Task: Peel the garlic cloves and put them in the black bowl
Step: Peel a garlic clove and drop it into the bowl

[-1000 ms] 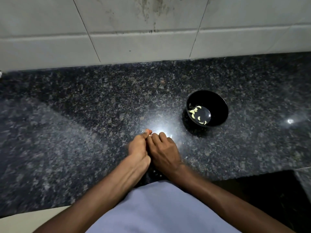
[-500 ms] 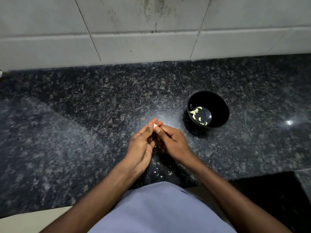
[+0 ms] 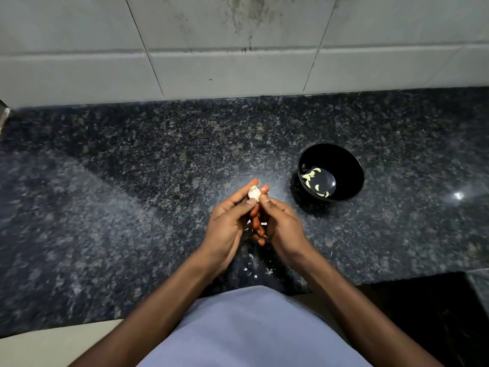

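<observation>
A small whitish garlic clove (image 3: 254, 193) in its skin sits pinched between the fingertips of both hands above the dark granite counter. My left hand (image 3: 229, 223) holds it from the left, thumb against it. From the right, my right hand (image 3: 281, 225) presses its thumb on the clove. The black bowl (image 3: 346, 165) stands on the counter to the right of my hands, a short way off. Several peeled pale cloves (image 3: 315, 181) lie in its bottom.
Bits of garlic skin (image 3: 254, 266) lie scattered on the counter (image 3: 132, 207) below my hands. A tiled wall (image 3: 238, 49) rises behind the counter. The counter's front edge runs just in front of my body, with a dark gap (image 3: 423, 308) at the lower right.
Both hands have lifted off the counter and turned so the fingertips point up. The clove, barely visible before, now shows between the thumbs. The bowl has not moved.
</observation>
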